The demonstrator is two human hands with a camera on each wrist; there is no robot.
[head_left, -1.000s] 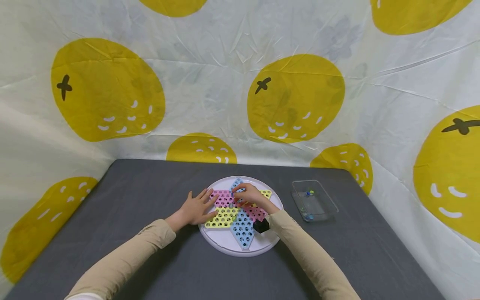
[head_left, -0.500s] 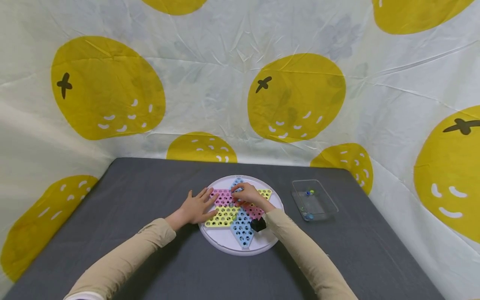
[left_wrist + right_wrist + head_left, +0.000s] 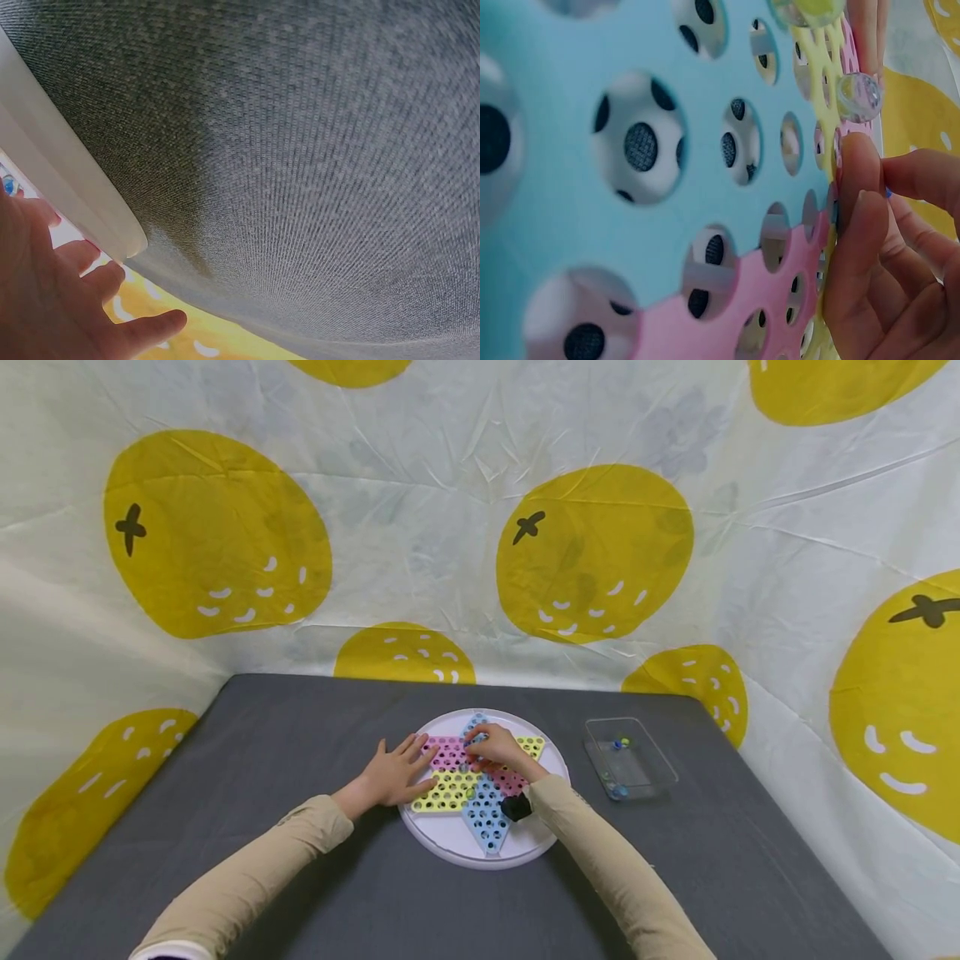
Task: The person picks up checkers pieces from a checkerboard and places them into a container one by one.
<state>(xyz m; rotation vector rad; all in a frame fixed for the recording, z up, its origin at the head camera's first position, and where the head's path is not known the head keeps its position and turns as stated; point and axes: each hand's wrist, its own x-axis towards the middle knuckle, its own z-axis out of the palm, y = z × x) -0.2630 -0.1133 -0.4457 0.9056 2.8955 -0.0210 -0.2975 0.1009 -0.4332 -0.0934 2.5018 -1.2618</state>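
A round white Chinese checkers board (image 3: 442,835) carries a star of pink, yellow and blue holed sections. My left hand (image 3: 387,777) rests on its left edge, fingers spread and straight. Over the upper middle of the star, my right hand (image 3: 497,747) pinches a small blue marble between thumb and fingertips. Mostly hidden by those fingers, the blue marble (image 3: 889,193) shows only as a speck in the right wrist view. A clear marble (image 3: 859,97) sits on the board just beyond the fingertips. Closer to the star's centre is a yellow-green marble (image 3: 470,793).
Right of the board stands a clear plastic box (image 3: 651,777) with several blue and green marbles inside. Both lie on a dark grey cloth-covered table (image 3: 360,893). A white curtain (image 3: 420,560) with yellow fruit prints hangs behind the table.
My right wrist has shifted slightly left, its fingertips staying over the same part of the star. My left hand keeps its place on the board's edge.
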